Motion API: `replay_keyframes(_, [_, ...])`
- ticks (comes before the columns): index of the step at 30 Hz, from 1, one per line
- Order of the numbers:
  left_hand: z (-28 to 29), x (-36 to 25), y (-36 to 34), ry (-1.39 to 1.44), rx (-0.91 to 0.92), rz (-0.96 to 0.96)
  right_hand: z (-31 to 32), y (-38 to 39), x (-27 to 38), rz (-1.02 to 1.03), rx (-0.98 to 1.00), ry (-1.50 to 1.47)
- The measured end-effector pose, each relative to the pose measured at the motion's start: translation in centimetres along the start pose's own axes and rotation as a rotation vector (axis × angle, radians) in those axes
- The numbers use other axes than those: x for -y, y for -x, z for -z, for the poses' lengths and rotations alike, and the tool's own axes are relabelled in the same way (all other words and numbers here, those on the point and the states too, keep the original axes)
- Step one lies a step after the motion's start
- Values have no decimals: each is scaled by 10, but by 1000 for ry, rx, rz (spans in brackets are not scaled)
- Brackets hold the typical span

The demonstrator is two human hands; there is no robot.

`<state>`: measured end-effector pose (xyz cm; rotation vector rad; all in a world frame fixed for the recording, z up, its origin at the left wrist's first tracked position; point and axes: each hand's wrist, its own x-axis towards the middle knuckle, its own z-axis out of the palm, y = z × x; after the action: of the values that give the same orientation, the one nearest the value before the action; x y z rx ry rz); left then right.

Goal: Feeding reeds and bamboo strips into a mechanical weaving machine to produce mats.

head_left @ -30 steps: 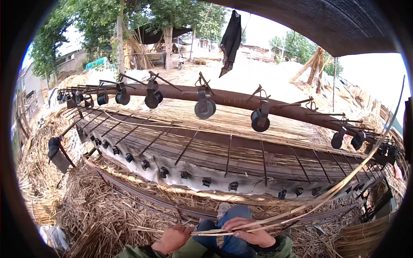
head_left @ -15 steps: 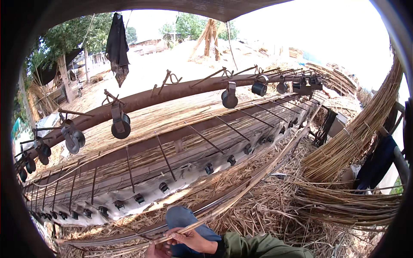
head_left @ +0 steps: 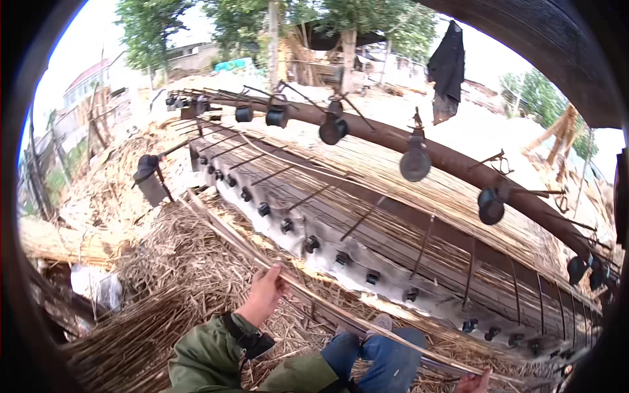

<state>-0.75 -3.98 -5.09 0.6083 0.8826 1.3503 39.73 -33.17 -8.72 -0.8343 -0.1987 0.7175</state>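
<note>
A long bundle of thin reeds (head_left: 337, 303) runs slantwise across in front of me, lying along a dark metal rail at knee height. My left hand (head_left: 262, 295) is closed around the reeds left of my knees, its fingers bent over them. Well to the right, at the lower edge, my right hand (head_left: 473, 382) pinches the same reeds; much of that hand is cut off. Behind the rail stands a long weaving frame with a row of black clips (head_left: 312, 244) along its pale front board.
Black spools (head_left: 415, 164) hang from a rusty curved pipe (head_left: 383, 135) over a reed mat (head_left: 452, 203). Metal rods (head_left: 363, 219) stick out towards me. Loose straw (head_left: 177, 262) covers the ground; a reed bundle (head_left: 131, 334) lies at lower left. A black cloth (head_left: 447, 69) hangs beyond.
The view has swung left, bringing the frame's left end into sight. My hands, close together before, are now far apart along the reeds, the left one reaching out to the left.
</note>
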Motion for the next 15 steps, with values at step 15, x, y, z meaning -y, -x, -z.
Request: replay_keyframes(15, [-69,-4,-22,-188,459,243,-158,37,-129,122,610,556])
